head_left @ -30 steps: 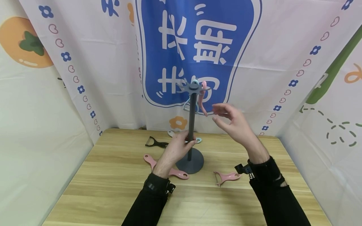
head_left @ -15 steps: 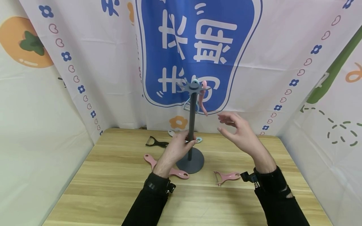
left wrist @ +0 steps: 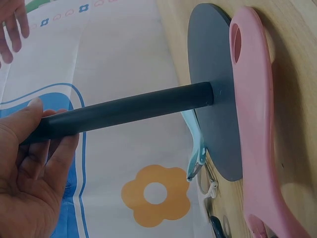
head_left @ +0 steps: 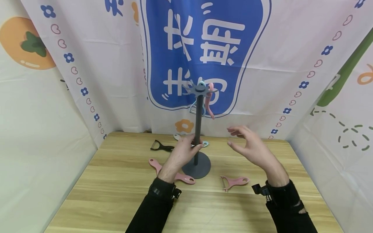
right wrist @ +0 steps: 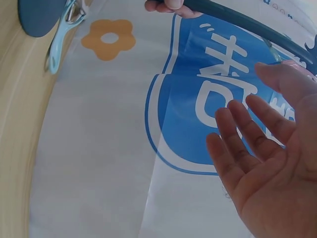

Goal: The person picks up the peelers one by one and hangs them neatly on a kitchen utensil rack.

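My left hand (head_left: pixel 184 149) grips the dark grey post of an upright stand (head_left: pixel 198 119), with thumb and fingers round it in the left wrist view. The stand has a round base (head_left: pixel 201 168) and a ring of hooks on top. From the hooks hang a pink peeler (head_left: pixel 208 103) and a light blue peeler (head_left: pixel 193 107), partly behind the post. To the right of the stand my right hand (head_left: pixel 251 147) is held in the air, holding nothing, its fingers loosely bent. Below it a pink peeler (head_left: pixel 236 182) lies on the table.
On the wooden table (head_left: pixel 116 194), a black peeler (head_left: pixel 161 147) lies left of the stand. Pink peelers (head_left: pixel 185 178) lie partly under the left forearm. A light blue peeler (right wrist: pixel 60 42) and a white one (head_left: pixel 176 137) lie behind the base. A printed cloth (head_left: pixel 122 81) hangs at the back.
My right hand has moved down and to the right, away from the hanging pink peeler. The left hand keeps its grip on the post, and the stand has not moved.
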Demonstrator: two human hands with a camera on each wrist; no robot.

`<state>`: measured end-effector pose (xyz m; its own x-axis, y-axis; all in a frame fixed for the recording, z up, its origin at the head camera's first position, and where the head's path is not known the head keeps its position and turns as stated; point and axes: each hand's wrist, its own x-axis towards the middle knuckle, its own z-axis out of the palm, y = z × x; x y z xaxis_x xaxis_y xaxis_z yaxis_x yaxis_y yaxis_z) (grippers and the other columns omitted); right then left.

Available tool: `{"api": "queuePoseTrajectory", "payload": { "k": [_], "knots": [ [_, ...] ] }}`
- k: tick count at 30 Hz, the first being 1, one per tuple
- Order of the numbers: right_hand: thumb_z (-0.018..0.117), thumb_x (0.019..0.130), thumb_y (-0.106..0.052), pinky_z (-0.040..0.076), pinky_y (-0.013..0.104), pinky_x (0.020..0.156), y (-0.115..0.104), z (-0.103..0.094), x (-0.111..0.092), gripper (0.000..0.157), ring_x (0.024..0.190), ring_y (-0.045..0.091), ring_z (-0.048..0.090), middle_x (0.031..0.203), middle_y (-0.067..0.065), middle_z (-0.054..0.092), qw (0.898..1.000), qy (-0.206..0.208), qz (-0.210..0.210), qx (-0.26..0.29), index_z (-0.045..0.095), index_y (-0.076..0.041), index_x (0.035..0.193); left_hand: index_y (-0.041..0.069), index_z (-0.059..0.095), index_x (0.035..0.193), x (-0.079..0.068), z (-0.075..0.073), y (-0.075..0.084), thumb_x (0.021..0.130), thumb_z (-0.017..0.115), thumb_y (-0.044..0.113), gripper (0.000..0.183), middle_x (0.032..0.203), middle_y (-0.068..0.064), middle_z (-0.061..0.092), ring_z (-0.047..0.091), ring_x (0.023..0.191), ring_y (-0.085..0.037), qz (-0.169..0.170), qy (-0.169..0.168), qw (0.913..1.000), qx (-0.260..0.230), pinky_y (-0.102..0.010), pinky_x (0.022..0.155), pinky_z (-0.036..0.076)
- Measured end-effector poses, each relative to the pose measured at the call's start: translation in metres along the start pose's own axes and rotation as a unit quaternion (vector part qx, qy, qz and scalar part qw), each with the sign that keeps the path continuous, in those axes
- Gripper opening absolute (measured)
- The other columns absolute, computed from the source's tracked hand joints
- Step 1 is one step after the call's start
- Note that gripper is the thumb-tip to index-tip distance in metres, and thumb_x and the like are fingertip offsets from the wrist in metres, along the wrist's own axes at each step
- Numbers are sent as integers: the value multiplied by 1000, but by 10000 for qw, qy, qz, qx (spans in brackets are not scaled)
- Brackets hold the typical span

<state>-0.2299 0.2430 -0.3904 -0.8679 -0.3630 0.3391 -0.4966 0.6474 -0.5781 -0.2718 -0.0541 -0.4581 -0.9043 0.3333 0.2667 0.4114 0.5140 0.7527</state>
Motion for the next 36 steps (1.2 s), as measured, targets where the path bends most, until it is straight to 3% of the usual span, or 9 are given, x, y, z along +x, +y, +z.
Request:
{"api": "queuePoseTrajectory", "payload": {
  "k": [23,36],
  "knots": [
    [86,109,-17,59,68,122,16,18,-26,56,145,46,69,160,19,70,9950,-812,292,-505,65,-6,159,11,76,114,-1,0,-1,113,81,13,5,118,-15,86,86,113,-32,-1,5,10000,38,-54,98,73],
    [86,107,-13,62,63,117,20,30,-31,48,139,39,72,152,17,74,9882,-1330,417,-634,71,-6,152,12,77,114,-1,-1,1,114,81,17,6,118,-14,86,86,113,-30,-43,-10,10000,13,-52,99,73]
  ]
}}
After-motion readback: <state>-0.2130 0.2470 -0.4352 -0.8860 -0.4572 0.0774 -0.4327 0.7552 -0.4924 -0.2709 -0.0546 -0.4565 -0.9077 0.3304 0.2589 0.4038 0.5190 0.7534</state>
